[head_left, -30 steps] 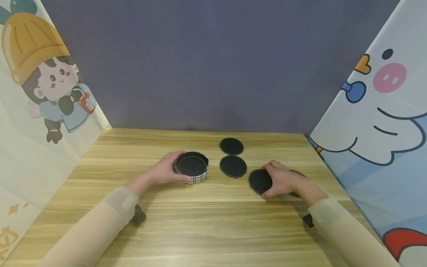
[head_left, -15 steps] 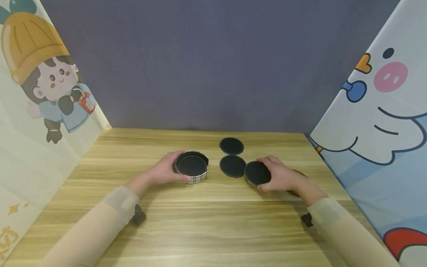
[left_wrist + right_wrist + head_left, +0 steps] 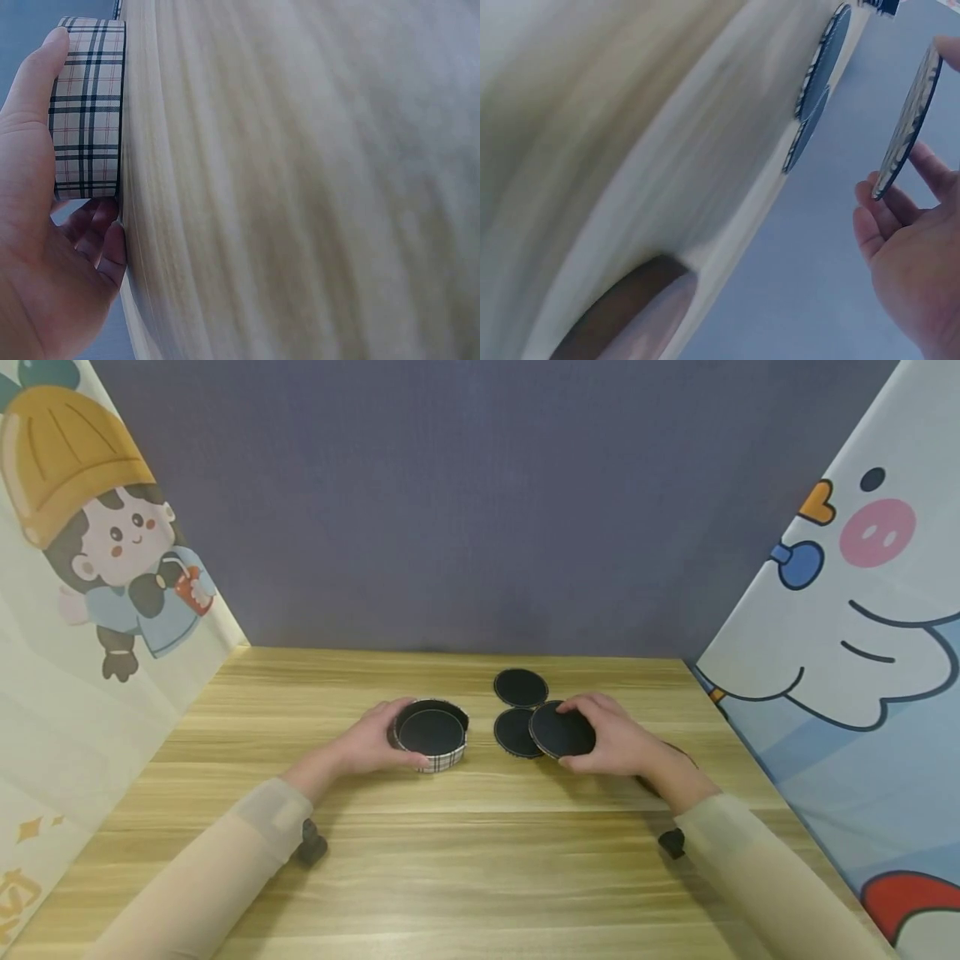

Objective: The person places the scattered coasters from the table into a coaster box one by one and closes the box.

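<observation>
Left hand point(image 3: 371, 745) curls round the side of a round plaid-walled holder point(image 3: 432, 736), which stands on the wooden table point(image 3: 465, 860) with a black disc inside. Right of it lie two round black coasters point(image 3: 521, 687), flat and just beside each other. Right hand point(image 3: 615, 739) pinches a third round black coaster point(image 3: 562, 731) by its rim, raised off the table and overlapping the nearer flat one.

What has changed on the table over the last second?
The right hand has carried the black coaster it holds leftward, off the table, so it now overlaps the nearer lying coaster. The left hand still grips the plaid holder, and the far coaster has not moved.
</observation>
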`<state>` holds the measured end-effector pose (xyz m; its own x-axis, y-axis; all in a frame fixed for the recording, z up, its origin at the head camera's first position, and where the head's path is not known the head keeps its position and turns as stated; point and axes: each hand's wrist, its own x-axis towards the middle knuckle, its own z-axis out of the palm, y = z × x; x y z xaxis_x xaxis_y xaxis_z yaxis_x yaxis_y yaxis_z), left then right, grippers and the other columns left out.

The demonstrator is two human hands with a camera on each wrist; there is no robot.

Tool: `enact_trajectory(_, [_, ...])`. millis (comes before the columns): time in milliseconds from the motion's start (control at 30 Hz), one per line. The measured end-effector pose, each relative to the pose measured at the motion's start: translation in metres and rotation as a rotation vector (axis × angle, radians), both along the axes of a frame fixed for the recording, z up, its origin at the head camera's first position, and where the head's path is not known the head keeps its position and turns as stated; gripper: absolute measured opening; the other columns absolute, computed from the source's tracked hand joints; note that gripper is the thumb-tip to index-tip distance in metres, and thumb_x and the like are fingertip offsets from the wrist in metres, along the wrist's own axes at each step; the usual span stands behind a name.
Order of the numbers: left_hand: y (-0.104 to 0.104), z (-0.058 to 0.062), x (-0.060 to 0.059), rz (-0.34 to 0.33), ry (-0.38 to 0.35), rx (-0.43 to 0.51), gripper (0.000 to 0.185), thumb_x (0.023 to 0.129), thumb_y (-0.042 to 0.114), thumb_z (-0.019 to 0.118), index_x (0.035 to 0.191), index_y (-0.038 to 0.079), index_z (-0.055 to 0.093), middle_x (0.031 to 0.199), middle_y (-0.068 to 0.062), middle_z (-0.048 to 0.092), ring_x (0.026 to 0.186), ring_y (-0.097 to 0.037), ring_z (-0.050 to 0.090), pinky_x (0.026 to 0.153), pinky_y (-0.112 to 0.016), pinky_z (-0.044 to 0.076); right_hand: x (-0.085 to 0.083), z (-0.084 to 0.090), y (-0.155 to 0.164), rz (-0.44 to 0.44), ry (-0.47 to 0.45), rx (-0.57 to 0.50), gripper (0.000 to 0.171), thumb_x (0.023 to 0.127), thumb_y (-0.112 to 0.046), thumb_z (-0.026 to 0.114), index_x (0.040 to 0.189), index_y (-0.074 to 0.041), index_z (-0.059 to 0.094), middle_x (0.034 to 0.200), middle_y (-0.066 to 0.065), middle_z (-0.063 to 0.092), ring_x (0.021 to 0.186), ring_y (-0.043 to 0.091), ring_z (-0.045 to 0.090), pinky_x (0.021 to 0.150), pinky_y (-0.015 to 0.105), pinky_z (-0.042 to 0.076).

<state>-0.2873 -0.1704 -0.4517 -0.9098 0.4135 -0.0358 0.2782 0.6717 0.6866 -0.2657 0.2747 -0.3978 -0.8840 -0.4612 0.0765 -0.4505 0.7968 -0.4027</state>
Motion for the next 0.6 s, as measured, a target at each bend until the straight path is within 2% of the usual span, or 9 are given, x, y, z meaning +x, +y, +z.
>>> enact_trajectory(367, [-0.002, -0.001, 0.0, -0.004, 0.012, 0.0, 0.129, 0.072, 0.065, 0.097, 0.173, 0.019, 0.031, 0.166, -0.021, 0.046, 0.154, -0.046, 0.044, 0.125, -0.076, 0.036, -0.012, 0.013, -0.045, 0.017, -0.016, 0.006, 0.083, 0.08, -0.054, 0.09, 0.151, -0.029, 0.056, 0.16, 0.008, 0.051, 0.145, 0.034, 0.048, 0.113, 0.058, 0.052])
enact_trajectory(600, [-0.002, -0.002, 0.0, -0.004, 0.018, 0.0, 0.131, 0.072, 0.066, 0.097, 0.173, 0.018, 0.03, 0.166, -0.021, 0.046, 0.154, -0.047, 0.044, 0.124, -0.076, 0.037, -0.021, 0.019, -0.076, 0.042, -0.022, 0.008, 0.089, 0.082, -0.057, 0.088, 0.159, -0.029, 0.052, 0.167, 0.008, 0.043, 0.153, 0.036, 0.042, 0.115, 0.059, 0.051])
